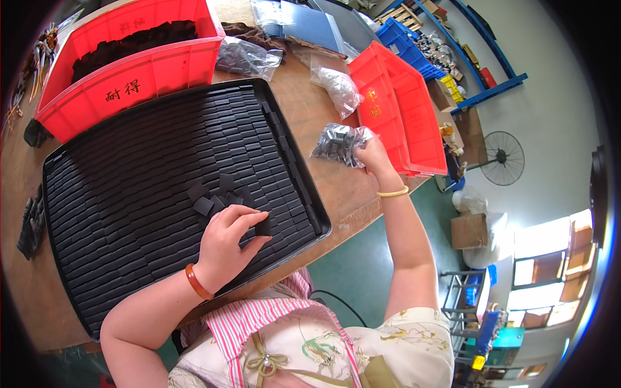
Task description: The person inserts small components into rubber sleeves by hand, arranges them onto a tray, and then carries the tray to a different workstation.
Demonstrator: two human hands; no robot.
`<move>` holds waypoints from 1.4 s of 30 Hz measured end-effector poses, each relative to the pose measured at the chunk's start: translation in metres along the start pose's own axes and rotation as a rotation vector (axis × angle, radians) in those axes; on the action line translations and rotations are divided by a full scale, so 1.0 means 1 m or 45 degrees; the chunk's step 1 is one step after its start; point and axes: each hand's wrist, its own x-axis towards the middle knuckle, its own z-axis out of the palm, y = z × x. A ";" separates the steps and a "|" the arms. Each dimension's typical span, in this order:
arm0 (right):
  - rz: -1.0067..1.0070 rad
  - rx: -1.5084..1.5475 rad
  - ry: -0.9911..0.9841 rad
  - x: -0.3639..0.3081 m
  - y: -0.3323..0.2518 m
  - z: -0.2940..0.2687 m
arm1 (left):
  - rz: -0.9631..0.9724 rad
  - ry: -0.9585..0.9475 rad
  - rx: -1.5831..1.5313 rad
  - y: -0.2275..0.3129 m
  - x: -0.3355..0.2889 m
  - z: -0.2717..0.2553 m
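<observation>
My left hand (225, 244) is over the black tray (325, 227), pinching a small flat black piece (263, 226) between thumb and fingers. Rows of similar black pieces (129, 213) cover the tray's inside. Just beyond my left fingers, several loose black squares (208, 202) lie in a small heap on top of the rows. Out to the right, my right hand (373, 155) grips the edge of a clear plastic bag (339, 143) with many small dark pieces in it. The bag is over the table, beside a red bin.
A red bin (155, 68) holding dark material stands beyond the tray. Another red bin (414, 123) is at the table's right edge, near a white bag (339, 90). A black glove (31, 223) lies far left on the wooden table (304, 97). A fan (503, 158) stands farther right.
</observation>
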 end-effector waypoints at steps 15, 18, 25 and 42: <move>0.034 -0.040 0.223 0.002 0.019 0.010 | 0.043 -0.028 0.002 -0.006 -0.003 -0.001; 0.045 0.002 0.243 0.004 0.021 0.015 | 0.082 0.078 -0.014 -0.003 -0.001 0.000; -0.071 0.164 0.273 0.016 0.056 0.020 | -0.101 0.055 -0.078 0.000 -0.003 0.001; 0.240 1.634 0.173 -0.035 0.031 -0.005 | -0.084 0.041 -0.107 0.003 -0.002 -0.004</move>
